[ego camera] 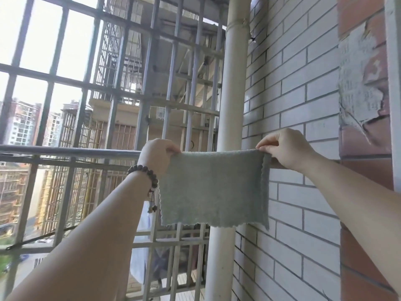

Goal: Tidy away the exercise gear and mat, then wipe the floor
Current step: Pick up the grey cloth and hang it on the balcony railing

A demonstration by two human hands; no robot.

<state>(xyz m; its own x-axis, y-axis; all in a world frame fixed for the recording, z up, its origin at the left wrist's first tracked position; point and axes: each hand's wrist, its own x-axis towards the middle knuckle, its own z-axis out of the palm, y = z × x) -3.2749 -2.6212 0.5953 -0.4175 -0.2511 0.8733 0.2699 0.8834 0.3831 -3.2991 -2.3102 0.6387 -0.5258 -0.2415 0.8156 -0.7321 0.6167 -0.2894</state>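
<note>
Out on the balcony, up against the window bars (121, 83), you've got a pale grey-green cloth (213, 190) stretched flat between both hands. Your left hand (157, 156) pinches the top left corner, fingers curled over the edge, and your right hand (286, 148) pinches the top right corner the same way, thumb and fingertips clamped on the hem. So both hands are closed on the cloth, neither one loose.

The cloth hangs straight down from that top edge, a bit wider than it is tall, with a wavy scalloped trim along the sides and bottom. Its top edge sits right at the level of the horizontal metal rail (69, 152) that runs in from the left. I can't tell from this angle whether the cloth is already draped over the rail or just held in front of it.

Behind the cloth a white drainpipe (235, 94) runs top to bottom, just beside the white brick wall (293, 94) on your right. Further right the wall turns to red brick (366, 170) with a torn, peeling paper notice (358, 83) stuck on it.

You're wearing a dark beaded bracelet (144, 173) on the left wrist, with a little tassel dangling down. Through the bars you can see other apartment blocks (23, 124) and a street far below.
</note>
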